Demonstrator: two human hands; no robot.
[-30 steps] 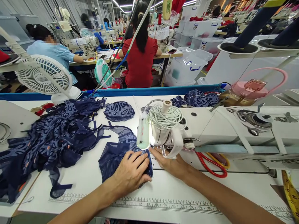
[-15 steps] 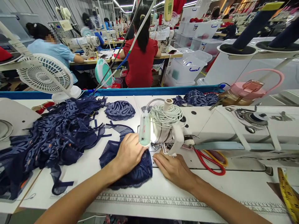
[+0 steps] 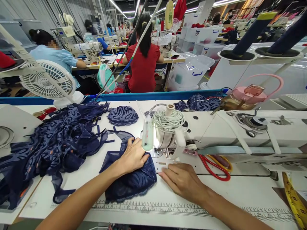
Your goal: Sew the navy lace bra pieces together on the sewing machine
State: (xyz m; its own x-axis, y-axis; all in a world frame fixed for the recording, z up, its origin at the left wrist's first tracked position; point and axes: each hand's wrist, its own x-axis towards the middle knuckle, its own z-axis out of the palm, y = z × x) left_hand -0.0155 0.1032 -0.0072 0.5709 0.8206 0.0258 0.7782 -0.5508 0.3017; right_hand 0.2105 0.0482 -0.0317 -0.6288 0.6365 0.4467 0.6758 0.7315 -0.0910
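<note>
Garment fcty. here, a sewing flr.: sewing mach. (image 3: 216, 127) is sitting on the counter (image 3: 40, 201), navy lace pcs. (image 3: 57, 137) are lying alongside, thread cones (image 3: 248, 35) are standing behind; co-workers (image 3: 144, 70) are working at more machs. (image 3: 91, 49) beyond, plastic bins (image 3: 189, 75) are standing stacked, strip lights (image 3: 117, 8) are glowing o/head.

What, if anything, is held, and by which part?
Left hand lies on the navy cloth near its top; grip can't be told. Right hand seems empty.
</note>
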